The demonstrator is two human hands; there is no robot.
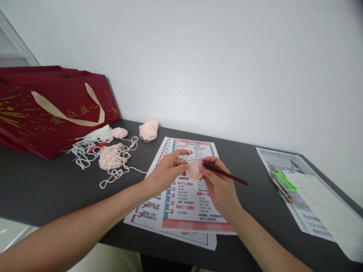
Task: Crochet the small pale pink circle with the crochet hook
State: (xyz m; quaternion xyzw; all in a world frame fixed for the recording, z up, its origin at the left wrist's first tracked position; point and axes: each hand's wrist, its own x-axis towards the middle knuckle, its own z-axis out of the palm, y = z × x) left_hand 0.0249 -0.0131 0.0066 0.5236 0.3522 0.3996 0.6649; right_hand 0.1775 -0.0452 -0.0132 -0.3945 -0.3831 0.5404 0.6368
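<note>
Over the printed pattern sheets (184,219), a small round pale pink crochet piece (194,170) is held between both hands. My left hand (171,168) pinches its left edge, and a strand of pink yarn runs over the raised index finger. In my right hand (218,181) is a crochet hook (225,173) with a dark red-brown handle, its thin metal tip pointing left at the top of the piece. Right-hand fingers also touch the piece's right edge. A loose pink yarn tangle (112,156) lies to the left, with a strand leading toward my left hand.
A large dark red paper bag (56,109) stands at the left. Near it lie white yarn (100,134), a small pink bundle (119,132) and a pink yarn ball (149,130). Green-handled scissors (286,180) rest on papers (326,204) at the right. A white wall (212,68) rises behind.
</note>
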